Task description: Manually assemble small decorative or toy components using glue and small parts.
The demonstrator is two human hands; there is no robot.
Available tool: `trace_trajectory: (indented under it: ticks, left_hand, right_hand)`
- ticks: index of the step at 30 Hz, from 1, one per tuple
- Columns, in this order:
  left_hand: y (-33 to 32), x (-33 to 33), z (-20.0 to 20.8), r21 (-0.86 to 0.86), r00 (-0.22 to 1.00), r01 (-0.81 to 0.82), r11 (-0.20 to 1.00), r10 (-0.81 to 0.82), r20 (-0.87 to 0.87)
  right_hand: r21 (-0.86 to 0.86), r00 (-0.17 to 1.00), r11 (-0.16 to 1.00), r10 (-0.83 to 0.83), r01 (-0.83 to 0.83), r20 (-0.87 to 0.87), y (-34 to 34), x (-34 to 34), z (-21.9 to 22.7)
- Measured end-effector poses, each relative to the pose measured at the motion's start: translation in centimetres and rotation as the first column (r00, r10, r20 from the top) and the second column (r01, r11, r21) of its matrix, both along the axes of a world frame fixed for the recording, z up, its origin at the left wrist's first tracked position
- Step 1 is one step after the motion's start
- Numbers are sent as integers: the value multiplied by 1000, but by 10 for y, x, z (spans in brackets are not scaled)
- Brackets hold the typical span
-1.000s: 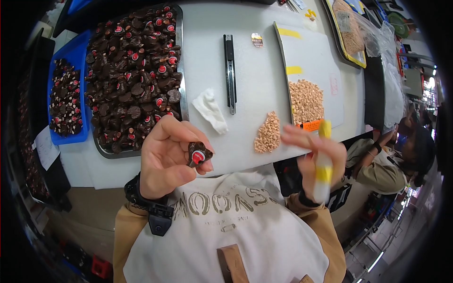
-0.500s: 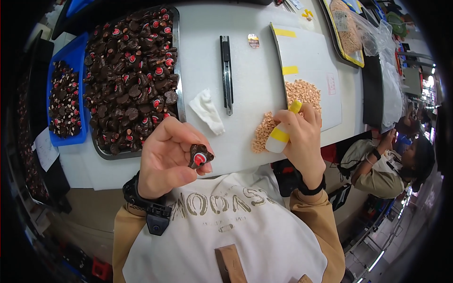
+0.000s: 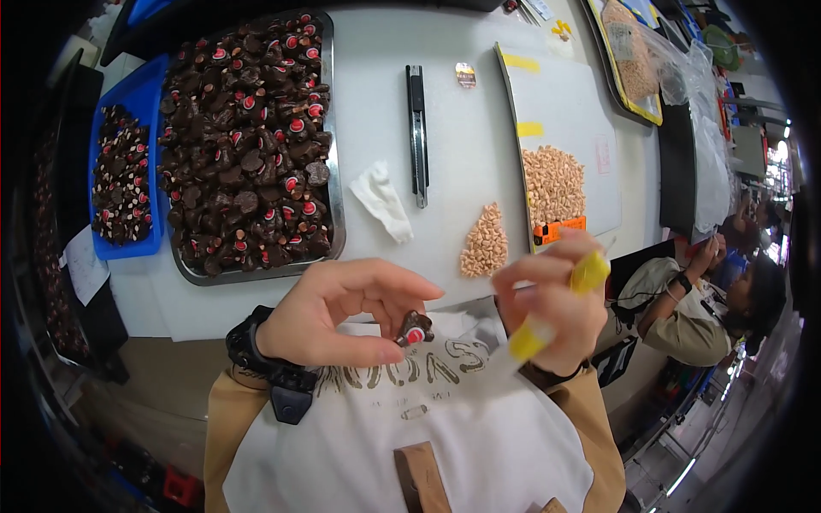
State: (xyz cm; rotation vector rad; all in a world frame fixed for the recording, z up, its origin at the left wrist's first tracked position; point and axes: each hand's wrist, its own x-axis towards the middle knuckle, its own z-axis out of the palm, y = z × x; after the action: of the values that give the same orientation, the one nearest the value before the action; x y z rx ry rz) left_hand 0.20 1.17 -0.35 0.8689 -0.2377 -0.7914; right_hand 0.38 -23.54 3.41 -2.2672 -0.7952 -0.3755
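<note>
Between the thumb and fingers of my left hand (image 3: 329, 315) sits a small dark brown lumpy piece (image 3: 416, 328) with a red and white round spot, held over my apron. My right hand (image 3: 556, 309), smeared by motion, is closed around a small bottle (image 3: 590, 273) with yellow bands; its white body is mostly hidden by the fingers. A small heap of beige bits (image 3: 485, 244) lies on the table just beyond my right hand. More beige bits (image 3: 554, 184) rest on a white board (image 3: 564, 103) with an orange strip at its near edge.
At left, a metal tray (image 3: 339, 197) holds many similar dark pieces, beside a blue tray (image 3: 160, 205) of smaller ones. A snap-off knife (image 3: 417, 137) and a crumpled white tissue (image 3: 381, 203) lie mid-table. Another person (image 3: 714, 291) works at the right.
My left hand has moved right with the dark piece. My right hand has drawn back from the beige heap toward me, turning the bottle so its end points up to the right.
</note>
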Motion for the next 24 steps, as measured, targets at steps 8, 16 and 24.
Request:
trace_trajectory:
  ticks: [8, 16, 24]
  left_hand:
    - [3, 0, 1, -15, 997, 73, 997, -72, 37]
    - [5, 4, 1, 29, 981, 182, 983, -184, 64]
    - [5, -3, -2, -43, 994, 102, 994, -104, -46]
  right_hand:
    - [245, 961, 958, 196, -146, -194, 46, 20, 0]
    - [288, 953, 940, 242, -183, -185, 47, 19, -5]
    - [326, 950, 929, 245, -173, -193, 42, 18, -6]
